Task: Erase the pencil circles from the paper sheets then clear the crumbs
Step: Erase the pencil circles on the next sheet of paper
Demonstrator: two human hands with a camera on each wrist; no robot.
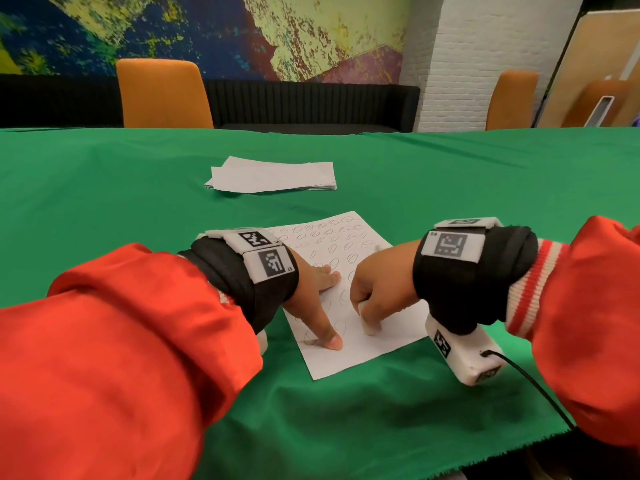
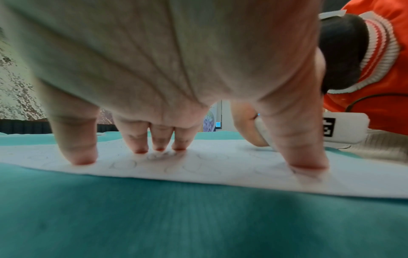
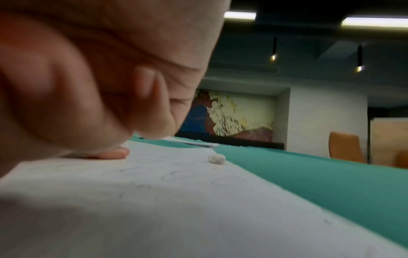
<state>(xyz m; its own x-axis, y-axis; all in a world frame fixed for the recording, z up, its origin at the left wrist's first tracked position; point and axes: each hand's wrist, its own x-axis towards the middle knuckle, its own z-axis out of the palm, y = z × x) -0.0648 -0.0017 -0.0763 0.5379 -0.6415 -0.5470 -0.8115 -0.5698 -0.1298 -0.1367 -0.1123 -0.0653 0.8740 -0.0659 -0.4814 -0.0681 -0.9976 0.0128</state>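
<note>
While the sheet (image 1: 349,268) lies flat on the green tabletop (image 1: 138,188) just in front of the person, the eraser (image 1: 367,318) stands on its near part, a small white block pinched in the curled fingers of the right hand (image 1: 381,289). Rows of pencil circles (image 1: 332,237) fill the far half of the sheet; near the eraser they are faint and partly rubbed.

The left hand (image 1: 318,296) is spread, fingers straight, pressing the sheet at its left edge. The left wrist view shows what the head view cannot: five fingertips (image 2: 81,157) planted on the paper (image 2: 198,167), tips flushed from pressure, with faint ovals between them.

Only the right wrist view shows a small lumpy white crumb (image 3: 217,158) at the sheet's (image 3: 198,209) right edge, beside the cloth (image 3: 309,174). There the right hand (image 3: 77,87) is a blurred mass and the eraser is hidden behind it.

Farther back a stack (image 1: 273,176) of white sheets lies well apart from the working sheet. Red sleeves (image 1: 121,341) and black wrist straps with white coded blocks (image 1: 268,261) cover both forearms. The cloth is smooth, with a frayed near hem. Two orange chairs (image 1: 162,93) and a dark bench (image 1: 311,105) stand before a mottled mural (image 1: 207,29).
</note>
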